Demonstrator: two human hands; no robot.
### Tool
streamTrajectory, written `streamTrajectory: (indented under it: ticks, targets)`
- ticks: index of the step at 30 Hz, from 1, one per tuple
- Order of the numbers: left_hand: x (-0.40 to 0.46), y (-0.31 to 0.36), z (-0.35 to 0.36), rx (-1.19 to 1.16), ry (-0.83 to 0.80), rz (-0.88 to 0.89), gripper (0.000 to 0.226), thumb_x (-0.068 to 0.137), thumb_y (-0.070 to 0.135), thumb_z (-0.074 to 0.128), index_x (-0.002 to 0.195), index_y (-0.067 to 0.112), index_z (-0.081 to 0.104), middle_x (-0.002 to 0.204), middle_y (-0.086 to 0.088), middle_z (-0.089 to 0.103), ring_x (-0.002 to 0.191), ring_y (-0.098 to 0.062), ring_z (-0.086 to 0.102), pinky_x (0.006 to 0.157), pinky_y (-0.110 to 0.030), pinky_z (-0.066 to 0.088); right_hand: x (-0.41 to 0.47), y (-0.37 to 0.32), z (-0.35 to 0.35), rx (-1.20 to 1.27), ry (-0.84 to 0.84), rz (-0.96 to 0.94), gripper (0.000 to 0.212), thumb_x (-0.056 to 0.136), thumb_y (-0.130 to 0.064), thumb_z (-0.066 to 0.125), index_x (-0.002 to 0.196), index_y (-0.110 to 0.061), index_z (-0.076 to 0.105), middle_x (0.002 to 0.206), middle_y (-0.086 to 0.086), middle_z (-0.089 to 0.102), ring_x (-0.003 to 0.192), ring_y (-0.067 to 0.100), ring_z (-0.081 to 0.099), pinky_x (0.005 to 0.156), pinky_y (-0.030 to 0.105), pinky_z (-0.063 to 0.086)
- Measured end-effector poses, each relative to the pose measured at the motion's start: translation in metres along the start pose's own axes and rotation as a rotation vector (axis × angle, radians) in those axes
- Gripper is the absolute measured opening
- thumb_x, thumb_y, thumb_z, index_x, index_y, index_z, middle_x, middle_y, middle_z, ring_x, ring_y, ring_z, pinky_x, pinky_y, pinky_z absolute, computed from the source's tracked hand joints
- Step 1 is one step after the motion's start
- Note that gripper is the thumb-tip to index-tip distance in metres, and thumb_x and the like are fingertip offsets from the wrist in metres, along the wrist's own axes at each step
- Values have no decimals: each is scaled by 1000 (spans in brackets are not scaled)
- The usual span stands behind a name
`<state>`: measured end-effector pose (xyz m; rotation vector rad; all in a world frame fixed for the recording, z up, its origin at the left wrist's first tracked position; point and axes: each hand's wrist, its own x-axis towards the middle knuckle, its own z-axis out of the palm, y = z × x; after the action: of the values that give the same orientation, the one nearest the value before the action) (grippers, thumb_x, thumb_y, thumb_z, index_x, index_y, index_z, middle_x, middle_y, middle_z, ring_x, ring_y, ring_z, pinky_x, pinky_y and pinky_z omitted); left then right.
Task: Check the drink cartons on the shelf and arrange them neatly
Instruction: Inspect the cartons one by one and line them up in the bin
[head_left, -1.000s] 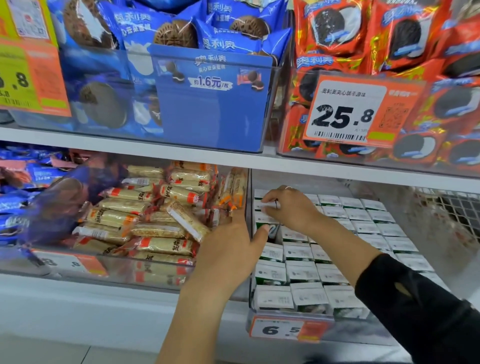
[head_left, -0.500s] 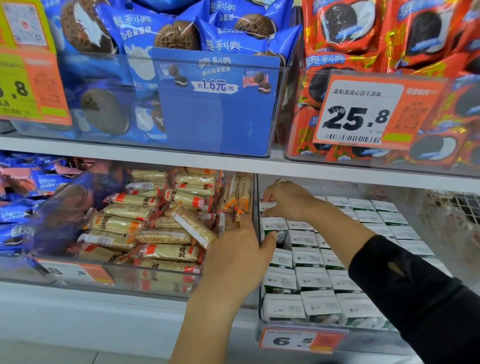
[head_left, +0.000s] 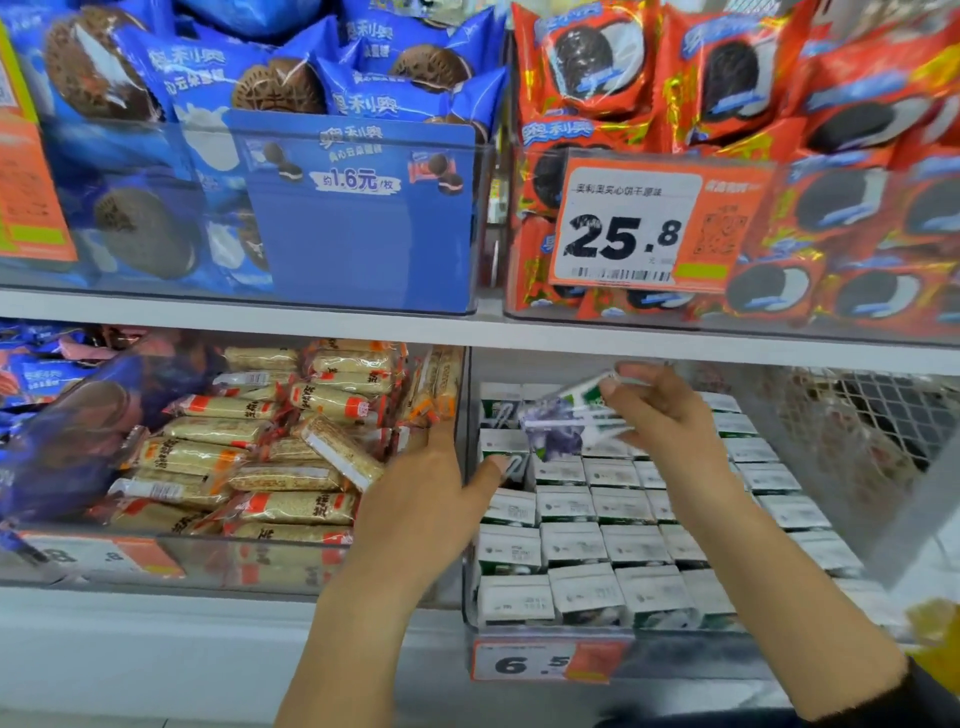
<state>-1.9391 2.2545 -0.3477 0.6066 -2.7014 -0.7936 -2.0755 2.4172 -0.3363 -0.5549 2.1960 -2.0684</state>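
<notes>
Rows of small white-and-green drink cartons (head_left: 602, 545) fill a clear bin (head_left: 467, 613) on the lower shelf. My right hand (head_left: 670, 415) holds one carton (head_left: 571, 415) tilted in the air above the back rows, gripped at its right end; the carton is blurred. My left hand (head_left: 415, 499) rests on the divider between the bins, its thumb touching a carton (head_left: 506, 457) in the left column near the back.
The bin to the left holds several tan snack bars (head_left: 270, 467). An upper shelf edge (head_left: 467, 332) hangs just above my hands, carrying cookie packs and a 25.8 price tag (head_left: 628, 228). A 6.5 tag (head_left: 550, 662) fronts the carton bin. Wire mesh (head_left: 872, 415) lies right.
My right hand has lifted a carton out of the back row and tipped it up. The left hand stays at the divider. The view has moved closer.
</notes>
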Motion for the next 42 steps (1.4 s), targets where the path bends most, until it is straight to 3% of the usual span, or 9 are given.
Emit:
streamTrajectory:
  ticks: [3, 6, 8, 11, 17, 21, 27, 32, 42]
  targets:
    - [-5, 11, -1, -72, 191, 92, 55, 93, 45, 49, 142, 22, 40, 137, -3, 49, 125, -22, 43, 96, -32, 39, -26, 3, -27, 106, 10, 113, 15, 84, -32, 66, 99, -30, 66, 87, -11, 70, 82, 4, 67, 67, 21, 52]
    - [-20, 36, 7, -282, 358, 234, 40, 91, 44, 49, 128, 28, 55, 118, 13, 57, 113, -7, 48, 93, -24, 39, -43, 6, -41, 208, 24, 181, 25, 78, -35, 67, 102, -27, 69, 99, -6, 71, 87, 7, 68, 68, 22, 50]
    - [-28, 53, 18, -393, 312, 262, 34, 91, 52, 50, 120, 37, 57, 104, 28, 54, 99, 8, 48, 86, -9, 37, -49, 6, -46, 238, 10, 206, 35, 72, -39, 68, 104, -27, 70, 107, -3, 70, 96, 11, 66, 74, 26, 50]
    - [-32, 68, 34, -495, 107, 221, 46, 77, 65, 47, 119, 47, 51, 113, 38, 48, 105, 24, 43, 83, 3, 33, -53, 4, -48, 285, -39, 208, 44, 67, -40, 68, 108, -23, 69, 111, 4, 69, 102, 20, 66, 81, 32, 51]
    - [-21, 73, 49, -808, -4, 104, 33, 70, 39, 77, 100, 32, 67, 89, 11, 72, 78, -4, 68, 62, -17, 53, -54, 2, -53, 312, -101, 193, 40, 71, -36, 66, 109, -23, 69, 111, 8, 69, 97, 18, 67, 82, 33, 51]
    - [-21, 75, 56, -781, 88, 129, 35, 68, 37, 80, 99, 36, 66, 92, 20, 71, 81, 0, 68, 63, -15, 53, -52, 1, -58, 288, -140, 197, 46, 67, -44, 67, 110, -29, 69, 109, -2, 71, 102, 15, 67, 85, 32, 52]
    - [-26, 82, 61, -524, 262, 283, 47, 76, 31, 79, 103, 59, 52, 108, 37, 57, 106, 13, 52, 86, -6, 41, -57, 0, -47, 273, -205, 197, 46, 65, -48, 68, 106, -27, 64, 91, -2, 74, 89, 13, 70, 77, 25, 58]
    - [-27, 83, 63, -497, 296, 331, 46, 75, 21, 80, 109, 43, 58, 107, 20, 62, 104, 4, 56, 87, -13, 44, -58, -1, -45, 322, -144, 140, 34, 80, -22, 71, 113, -24, 63, 100, 4, 71, 93, 19, 68, 72, 22, 55]
    - [-28, 78, 59, -411, 239, 363, 46, 75, 20, 80, 116, 29, 60, 110, 18, 60, 105, 6, 54, 88, -5, 38, -61, 0, -43, 301, -127, -17, 36, 71, -17, 72, 106, -25, 66, 87, -2, 62, 78, 9, 63, 65, 17, 50]
